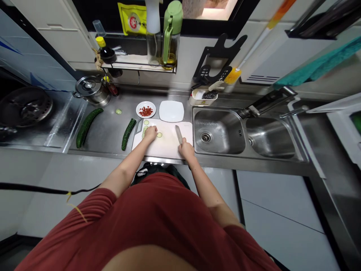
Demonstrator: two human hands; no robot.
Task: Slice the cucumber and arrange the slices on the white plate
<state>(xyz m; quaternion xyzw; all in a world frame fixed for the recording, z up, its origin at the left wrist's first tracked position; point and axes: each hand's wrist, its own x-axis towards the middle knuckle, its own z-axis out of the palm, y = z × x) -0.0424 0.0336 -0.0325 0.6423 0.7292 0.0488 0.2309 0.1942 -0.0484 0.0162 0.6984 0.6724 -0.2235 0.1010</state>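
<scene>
A white cutting board (169, 148) lies on the steel counter in front of me. My right hand (186, 149) grips the handle of a kitchen knife (178, 133), whose blade points away over the board's right side. Over the left part of the board, my left hand (150, 134) has its fingers curled in; whatever they may hold is hidden. Pale cucumber slices (144, 131) lie just left of that hand, partly covered by it. One loose cucumber slice (159, 134) rests to its right. A cut cucumber (128, 134) sits on the counter left of the board.
Behind the board stand a plate of chopped red pieces (146, 110) and a white square plate (171, 111). Farther left are a whole cucumber (88, 127), a cucumber end (118, 111) and a lidded pot (92, 90). A double sink (220, 130) adjoins the board on the right.
</scene>
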